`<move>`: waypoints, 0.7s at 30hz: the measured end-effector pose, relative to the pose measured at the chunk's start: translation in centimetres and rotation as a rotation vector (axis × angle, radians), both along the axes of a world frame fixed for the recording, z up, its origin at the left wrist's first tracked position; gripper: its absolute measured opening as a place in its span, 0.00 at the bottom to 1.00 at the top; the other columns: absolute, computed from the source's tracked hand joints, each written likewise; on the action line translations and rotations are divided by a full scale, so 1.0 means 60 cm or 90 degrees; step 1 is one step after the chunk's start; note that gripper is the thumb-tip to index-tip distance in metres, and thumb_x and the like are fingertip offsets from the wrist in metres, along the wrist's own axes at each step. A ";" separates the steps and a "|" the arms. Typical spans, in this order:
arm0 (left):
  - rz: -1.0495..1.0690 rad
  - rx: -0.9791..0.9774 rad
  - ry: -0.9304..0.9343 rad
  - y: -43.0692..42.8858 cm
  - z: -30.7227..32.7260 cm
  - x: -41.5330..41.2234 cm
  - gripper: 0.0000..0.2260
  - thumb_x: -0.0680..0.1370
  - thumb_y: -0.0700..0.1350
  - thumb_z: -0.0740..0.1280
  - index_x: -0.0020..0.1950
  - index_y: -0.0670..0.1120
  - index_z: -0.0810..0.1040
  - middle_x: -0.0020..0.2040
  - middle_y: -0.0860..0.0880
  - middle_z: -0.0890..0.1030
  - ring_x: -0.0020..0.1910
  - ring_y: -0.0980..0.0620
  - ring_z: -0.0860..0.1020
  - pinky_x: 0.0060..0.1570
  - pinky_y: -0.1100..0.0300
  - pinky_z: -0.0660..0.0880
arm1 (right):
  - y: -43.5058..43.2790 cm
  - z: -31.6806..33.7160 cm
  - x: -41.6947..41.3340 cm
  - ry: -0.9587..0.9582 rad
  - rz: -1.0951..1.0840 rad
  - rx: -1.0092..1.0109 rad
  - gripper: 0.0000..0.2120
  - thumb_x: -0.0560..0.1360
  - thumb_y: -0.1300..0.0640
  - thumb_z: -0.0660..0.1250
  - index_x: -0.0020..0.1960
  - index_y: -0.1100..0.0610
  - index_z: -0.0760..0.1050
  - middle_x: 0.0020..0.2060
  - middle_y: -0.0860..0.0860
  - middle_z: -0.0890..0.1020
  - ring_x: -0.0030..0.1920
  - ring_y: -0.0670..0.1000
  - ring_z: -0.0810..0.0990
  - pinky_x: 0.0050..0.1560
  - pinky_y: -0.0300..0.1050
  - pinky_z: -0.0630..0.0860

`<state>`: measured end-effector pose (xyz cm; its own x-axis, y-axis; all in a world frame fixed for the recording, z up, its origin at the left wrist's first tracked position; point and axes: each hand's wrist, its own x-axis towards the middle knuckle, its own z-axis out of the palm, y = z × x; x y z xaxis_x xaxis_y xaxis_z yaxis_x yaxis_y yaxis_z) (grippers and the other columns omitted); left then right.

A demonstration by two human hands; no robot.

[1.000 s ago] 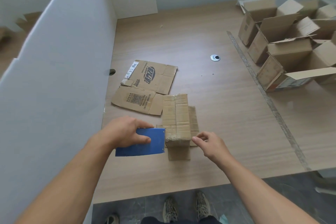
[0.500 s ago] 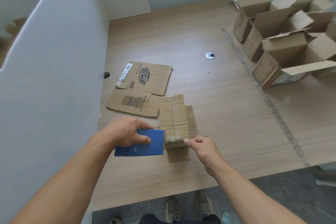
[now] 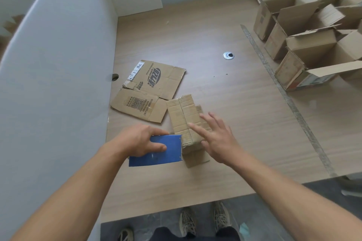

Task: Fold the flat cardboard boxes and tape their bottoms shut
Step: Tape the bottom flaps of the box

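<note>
Left hand (image 3: 141, 141): gripping the blue tape dispenser (image 3: 156, 152), which is touching the cardboard box's (image 3: 184, 115) left side.
Right hand (image 3: 217, 139): hovering with fingers spread above the cardboard box.
Cardboard box: sitting on the surface (image 3: 244, 123), with flat cartons (image 3: 154, 84) lying just to its left.

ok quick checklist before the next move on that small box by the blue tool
1. Left hand grips the blue tool: ok.
2. Blue tool's edge sits against the small box at its near end: ok.
3. Upper flaps of the small box folded shut along a centre seam: ok.
4. Right hand open over the small box, holding the flaps down: cannot tell whether it touches.
5. Tape already across the seam: cannot tell.
6. Flat cardboard waiting just behind the small box: ok.
</note>
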<state>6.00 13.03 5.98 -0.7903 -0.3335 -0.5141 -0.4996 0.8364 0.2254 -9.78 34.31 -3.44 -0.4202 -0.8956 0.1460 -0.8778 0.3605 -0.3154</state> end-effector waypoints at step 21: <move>0.154 -0.219 0.102 0.032 -0.065 0.101 0.24 0.78 0.65 0.62 0.73 0.67 0.66 0.52 0.53 0.84 0.49 0.47 0.81 0.42 0.58 0.69 | -0.041 -0.104 -0.030 0.033 0.253 -0.091 0.37 0.68 0.73 0.69 0.72 0.47 0.69 0.71 0.51 0.72 0.69 0.63 0.70 0.56 0.57 0.78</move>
